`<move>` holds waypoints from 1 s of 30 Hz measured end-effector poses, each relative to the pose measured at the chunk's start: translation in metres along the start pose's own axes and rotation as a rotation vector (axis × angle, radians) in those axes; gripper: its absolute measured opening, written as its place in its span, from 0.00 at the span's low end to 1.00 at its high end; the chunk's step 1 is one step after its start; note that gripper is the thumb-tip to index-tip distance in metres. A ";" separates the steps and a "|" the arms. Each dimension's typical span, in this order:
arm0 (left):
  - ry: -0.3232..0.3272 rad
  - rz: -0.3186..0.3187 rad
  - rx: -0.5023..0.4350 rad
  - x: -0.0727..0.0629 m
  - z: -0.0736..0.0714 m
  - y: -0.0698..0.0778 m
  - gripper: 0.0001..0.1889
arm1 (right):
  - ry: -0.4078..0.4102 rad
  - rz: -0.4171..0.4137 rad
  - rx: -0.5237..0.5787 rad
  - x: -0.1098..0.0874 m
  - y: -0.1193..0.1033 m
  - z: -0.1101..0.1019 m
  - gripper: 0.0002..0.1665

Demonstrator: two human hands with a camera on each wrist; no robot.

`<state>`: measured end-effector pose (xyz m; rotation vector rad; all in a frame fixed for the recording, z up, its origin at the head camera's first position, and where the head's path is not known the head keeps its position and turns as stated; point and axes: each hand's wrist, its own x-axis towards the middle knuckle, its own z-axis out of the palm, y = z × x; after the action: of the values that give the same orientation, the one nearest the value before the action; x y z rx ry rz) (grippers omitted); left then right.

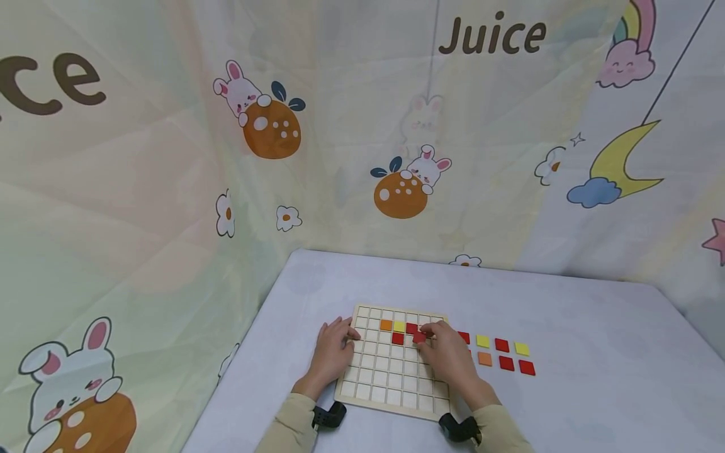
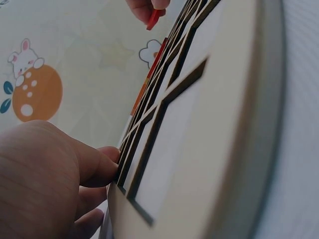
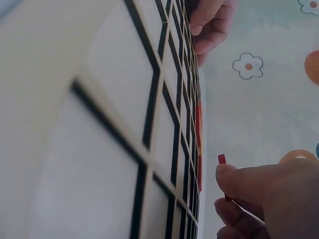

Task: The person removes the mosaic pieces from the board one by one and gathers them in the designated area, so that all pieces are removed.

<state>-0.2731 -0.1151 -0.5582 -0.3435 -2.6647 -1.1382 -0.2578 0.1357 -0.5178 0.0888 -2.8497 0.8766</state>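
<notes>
A wooden grid board [image 1: 393, 381] with pale square cells lies flat on the table. Along its upper rows sit an orange tile [image 1: 386, 325], a yellow tile [image 1: 399, 326], a red tile [image 1: 411, 328] and, one row lower, another red tile [image 1: 398, 338]. My left hand [image 1: 333, 350] grips the board's left edge, thumb over the frame and fingers down at its side. Between thumb and fingertips my right hand [image 1: 451, 353] pinches a small red square tile [image 3: 222, 159], held just above the board's surface at the upper right.
Right of the board, two rows of loose tiles lie on the white-covered table [image 1: 595, 377], among them a yellow tile [image 1: 522, 348], an orange tile [image 1: 484, 358] and a red tile [image 1: 527, 367]. The right hand partly covers these rows. A printed curtain [image 1: 340, 113] hangs behind.
</notes>
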 end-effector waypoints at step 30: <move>0.006 0.008 0.005 0.000 0.000 0.000 0.10 | 0.015 0.003 -0.011 -0.034 0.037 -0.029 0.19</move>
<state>-0.2735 -0.1152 -0.5585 -0.3492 -2.6578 -1.1286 -0.2242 0.1831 -0.5210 0.0759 -2.8414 0.8586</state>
